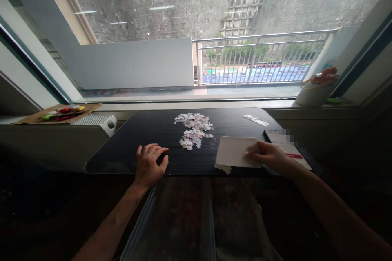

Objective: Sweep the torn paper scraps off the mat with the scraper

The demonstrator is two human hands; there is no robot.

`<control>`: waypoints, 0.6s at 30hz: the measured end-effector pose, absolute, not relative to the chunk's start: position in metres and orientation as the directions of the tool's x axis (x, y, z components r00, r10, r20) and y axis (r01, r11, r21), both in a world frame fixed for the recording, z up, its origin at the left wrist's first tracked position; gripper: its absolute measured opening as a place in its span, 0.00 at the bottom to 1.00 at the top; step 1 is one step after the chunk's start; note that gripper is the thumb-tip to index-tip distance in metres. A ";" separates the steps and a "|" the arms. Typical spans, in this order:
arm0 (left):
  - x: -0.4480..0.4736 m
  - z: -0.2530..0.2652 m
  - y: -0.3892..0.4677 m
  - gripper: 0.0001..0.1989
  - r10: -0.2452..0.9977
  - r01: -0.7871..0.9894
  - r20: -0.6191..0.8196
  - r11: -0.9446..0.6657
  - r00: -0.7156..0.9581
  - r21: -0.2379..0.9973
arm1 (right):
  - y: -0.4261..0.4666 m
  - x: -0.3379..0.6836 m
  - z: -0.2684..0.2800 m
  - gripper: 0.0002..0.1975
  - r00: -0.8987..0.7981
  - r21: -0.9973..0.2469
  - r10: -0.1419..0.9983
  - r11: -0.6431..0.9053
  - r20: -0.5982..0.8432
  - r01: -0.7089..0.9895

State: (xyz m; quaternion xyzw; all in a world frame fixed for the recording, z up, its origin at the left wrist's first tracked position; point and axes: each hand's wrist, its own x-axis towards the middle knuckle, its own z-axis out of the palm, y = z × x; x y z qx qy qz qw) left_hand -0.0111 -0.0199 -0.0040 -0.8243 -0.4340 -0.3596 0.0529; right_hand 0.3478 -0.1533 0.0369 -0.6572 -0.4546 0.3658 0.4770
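On the dark table (122,138) lies a loose heap of small torn paper pieces (194,124), pale with pinkish bits. My right hand (266,155) pinches the right edge of a beige paper card (234,151) near the table's front edge. A ragged scrap of paper (226,169) shows beneath the card's lower left corner. To the left of the heap, my left hand (151,161) rests near the front edge with its fingers bent and apart, holding nothing. Its fingertips do not reach the paper pieces.
A clear plastic packet (256,120) lies at the back right, and a flat booklet with a red stripe (289,151) sits beside my right wrist. On the windowsill stands a white container (315,91). A brown board (58,115) with colourful items is at the left, near a radiator (94,124).
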 end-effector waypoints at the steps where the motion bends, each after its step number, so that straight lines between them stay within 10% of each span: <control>1: -0.011 -0.004 -0.020 0.10 0.677 0.754 0.638 -0.618 0.367 0.223 | -0.155 0.348 0.039 0.16 0.306 -0.958 0.951 -0.135 -0.053 0.253; 18: -0.011 -0.004 -0.021 0.09 0.686 0.758 0.628 -0.611 0.366 0.226 | -0.171 0.349 0.040 0.20 0.323 -0.959 0.946 -0.105 -0.014 0.265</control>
